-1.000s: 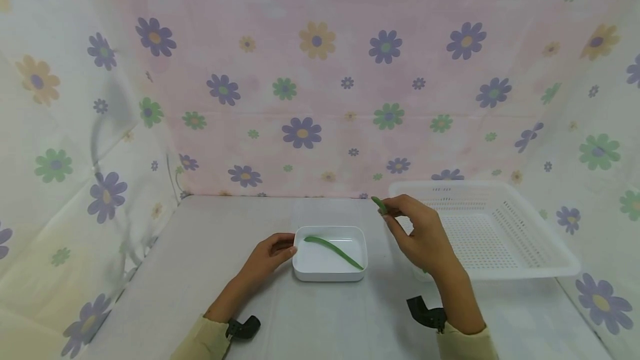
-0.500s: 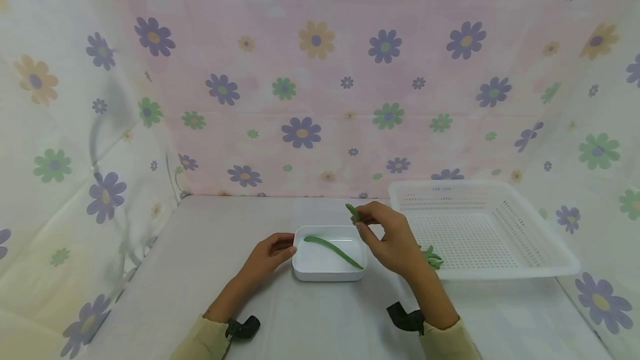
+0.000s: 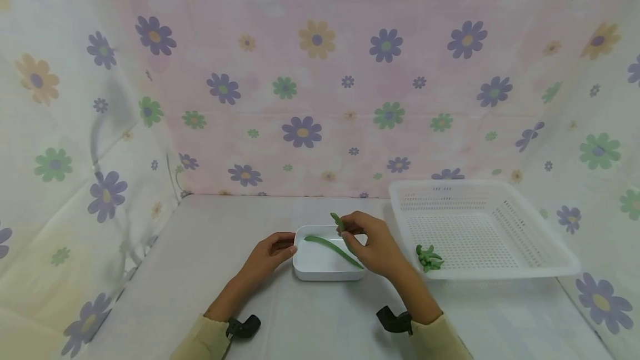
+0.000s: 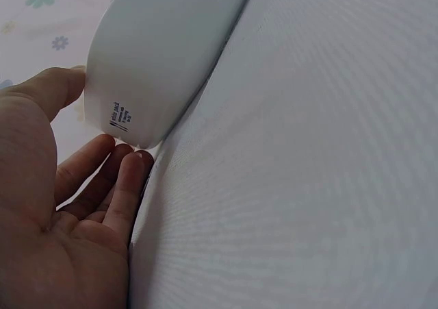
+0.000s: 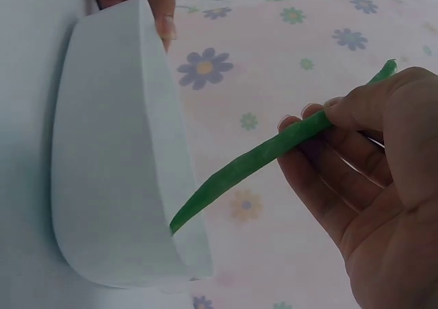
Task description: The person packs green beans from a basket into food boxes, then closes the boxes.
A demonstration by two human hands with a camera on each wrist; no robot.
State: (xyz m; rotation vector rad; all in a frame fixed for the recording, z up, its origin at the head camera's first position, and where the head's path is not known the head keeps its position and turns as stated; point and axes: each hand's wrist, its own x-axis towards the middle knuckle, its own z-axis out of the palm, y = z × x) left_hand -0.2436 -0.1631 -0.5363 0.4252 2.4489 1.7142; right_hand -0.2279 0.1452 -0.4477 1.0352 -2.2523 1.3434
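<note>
Bean point(image 5: 253, 160) is over the dish point(image 3: 327, 275), slanting down to its rim line; whether they touch I can't tell. My right grip point(image 3: 372, 244) is clamped on it, thumb against fingers, while my left grip point(image 3: 270, 253) holds the dish's left end. I'd best pinch lightly to spare the skin, steady the dish, and mind the other bean point(image 3: 332, 246) lying inside it.
</note>
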